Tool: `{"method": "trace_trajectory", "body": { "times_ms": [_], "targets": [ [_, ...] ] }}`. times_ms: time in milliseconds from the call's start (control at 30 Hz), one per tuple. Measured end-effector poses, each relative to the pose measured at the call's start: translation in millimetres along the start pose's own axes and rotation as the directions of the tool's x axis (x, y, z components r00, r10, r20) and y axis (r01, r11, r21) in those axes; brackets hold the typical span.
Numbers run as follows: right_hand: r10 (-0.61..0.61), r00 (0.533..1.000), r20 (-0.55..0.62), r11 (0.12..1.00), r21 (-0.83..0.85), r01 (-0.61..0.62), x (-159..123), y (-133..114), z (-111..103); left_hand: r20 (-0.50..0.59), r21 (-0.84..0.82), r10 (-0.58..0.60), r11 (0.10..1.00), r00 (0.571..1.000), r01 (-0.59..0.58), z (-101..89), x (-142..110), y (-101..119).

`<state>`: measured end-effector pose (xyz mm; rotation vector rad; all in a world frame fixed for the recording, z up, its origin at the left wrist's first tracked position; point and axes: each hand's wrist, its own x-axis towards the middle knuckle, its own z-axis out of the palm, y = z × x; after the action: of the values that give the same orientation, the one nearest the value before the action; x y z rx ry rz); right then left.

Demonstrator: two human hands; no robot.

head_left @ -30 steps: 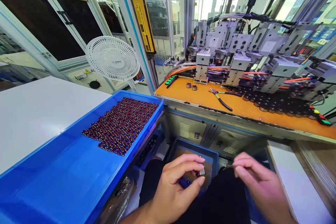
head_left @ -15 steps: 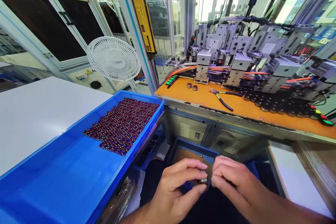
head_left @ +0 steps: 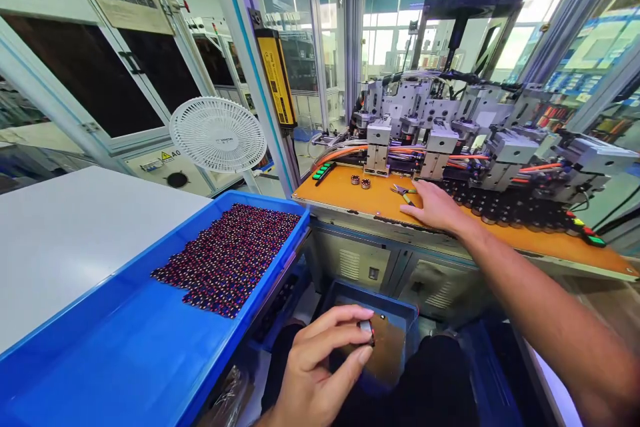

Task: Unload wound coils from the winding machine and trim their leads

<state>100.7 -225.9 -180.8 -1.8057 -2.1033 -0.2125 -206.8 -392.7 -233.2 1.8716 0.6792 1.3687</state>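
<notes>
My left hand [head_left: 327, 360] is closed, with thumb and fingertips pinching a small silver cylindrical part [head_left: 367, 328] that shows dark and reddish bits at its edge. It hangs over a blue bin [head_left: 410, 347] at my knees. My right hand [head_left: 434, 205] reaches out to the orange bench top [head_left: 340, 195], thumb and fingers apart. Beneath it lies a pair of cutting pliers [head_left: 401, 190], jaws pointing left and handles mostly covered by the hand. Whether the fingers touch the handles I cannot tell.
A blue tray [head_left: 125, 340] at left holds many small dark parts [head_left: 235, 253] with red and blue dots. Metal fixtures [head_left: 440, 140] with orange hoses line the bench's back. Two small round parts [head_left: 365, 183] sit left of the pliers. A white fan [head_left: 219, 135] stands behind the tray.
My right hand has moved from beside my left hand up and forward to the pliers on the bench. The left hand keeps its pinch on the small part. The view has tilted up slightly.
</notes>
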Motion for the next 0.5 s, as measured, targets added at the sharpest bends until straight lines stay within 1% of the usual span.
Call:
{"method": "trace_trajectory", "body": {
  "times_ms": [67, 133, 200, 267, 367, 433, 467, 500],
  "targets": [
    [-0.015, 0.998, 0.066, 0.999, -0.039, 0.017, 2, 0, 7, -0.02, 0.015, -0.009, 1.0, 1.0, 0.009, -3.9, -1, -1],
    [-0.033, 0.993, 0.112, 0.997, -0.064, 0.041, -4, 0, 8, -0.046, 0.023, -0.022, 0.999, 0.999, 0.023, -7.8, -3, -2],
    [-0.062, 0.989, 0.137, 0.995, -0.07, 0.072, -16, 1, 5, -0.084, 0.032, -0.042, 0.998, 0.996, 0.045, -10.5, -4, -4],
    [-0.096, 0.985, 0.14, 0.992, -0.067, 0.106, -34, 2, 0, -0.116, 0.033, -0.064, 0.997, 0.991, 0.068, -11.7, -5, -5],
    [-0.13, 0.985, 0.109, 0.987, -0.081, 0.139, -75, -5, -7, -0.131, 0.004, -0.096, 0.995, 0.987, 0.097, -11.2, -5, -8],
    [-0.147, 0.985, 0.086, 0.989, -0.012, 0.148, -115, -16, -9, -0.135, -0.026, -0.098, 0.995, 0.986, 0.095, -10.2, -5, -8],
    [-0.145, 0.987, 0.064, 0.983, 0.125, 0.136, -137, -24, -8, -0.138, -0.037, -0.094, 0.995, 0.986, 0.09, -9.6, -4, -9],
    [-0.122, 0.988, 0.095, 0.954, 0.288, 0.09, -160, -33, -6, -0.141, -0.049, -0.088, 0.995, 0.986, 0.082, -9.1, -4, -9]
  ]
}}
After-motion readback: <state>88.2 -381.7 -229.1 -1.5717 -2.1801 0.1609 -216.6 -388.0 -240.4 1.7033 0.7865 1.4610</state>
